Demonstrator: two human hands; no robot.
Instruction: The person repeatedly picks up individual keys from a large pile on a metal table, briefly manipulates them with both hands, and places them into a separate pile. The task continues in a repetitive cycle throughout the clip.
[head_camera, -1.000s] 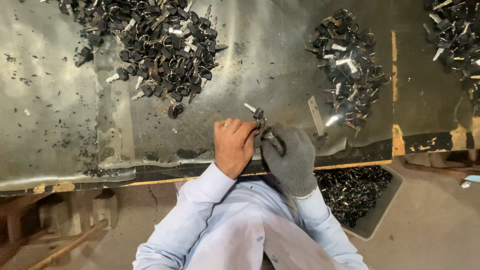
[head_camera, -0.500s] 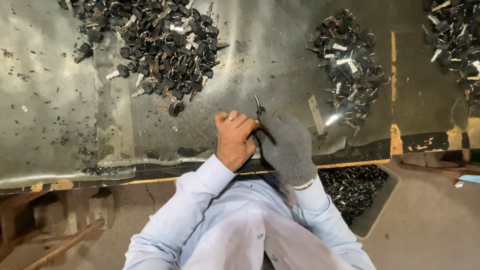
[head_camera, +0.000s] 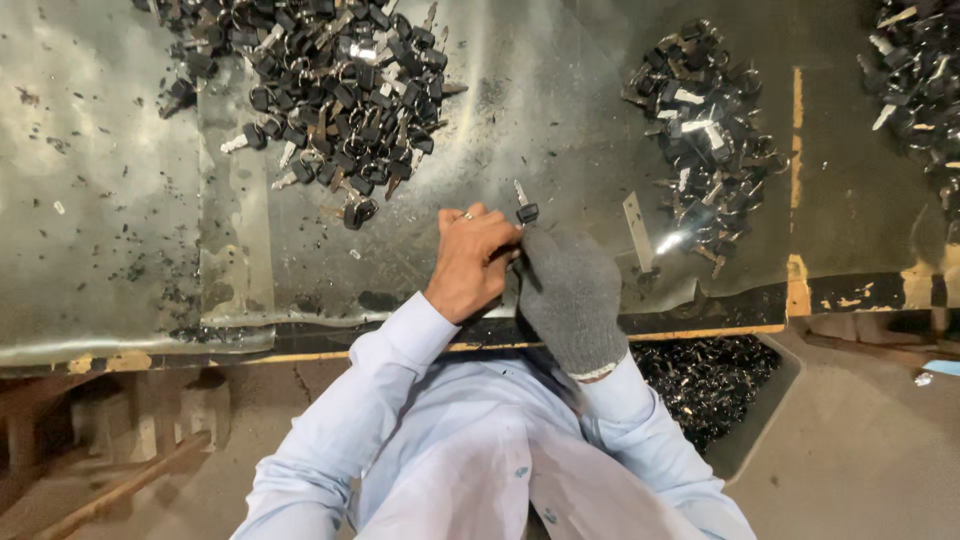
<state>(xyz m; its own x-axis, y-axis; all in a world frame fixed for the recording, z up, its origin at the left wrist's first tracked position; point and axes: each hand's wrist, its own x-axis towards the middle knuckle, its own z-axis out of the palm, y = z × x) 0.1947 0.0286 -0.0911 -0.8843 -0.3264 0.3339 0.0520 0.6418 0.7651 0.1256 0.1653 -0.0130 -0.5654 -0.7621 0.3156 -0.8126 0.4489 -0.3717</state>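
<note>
Near the middle of the frame, both hands meet over the scuffed metal tabletop (head_camera: 120, 220). A bare left hand (head_camera: 472, 262) curls its fingers against the grey-gloved right hand (head_camera: 568, 290), and together they pinch a small black-headed key (head_camera: 524, 207) — it sticks up just above the fingertips, blade pointing to the upper left. Heaps of similar keys lie at upper left (head_camera: 330, 90) and upper right (head_camera: 705, 130); a bin of dark pieces (head_camera: 715, 385) sits lower right.
</note>
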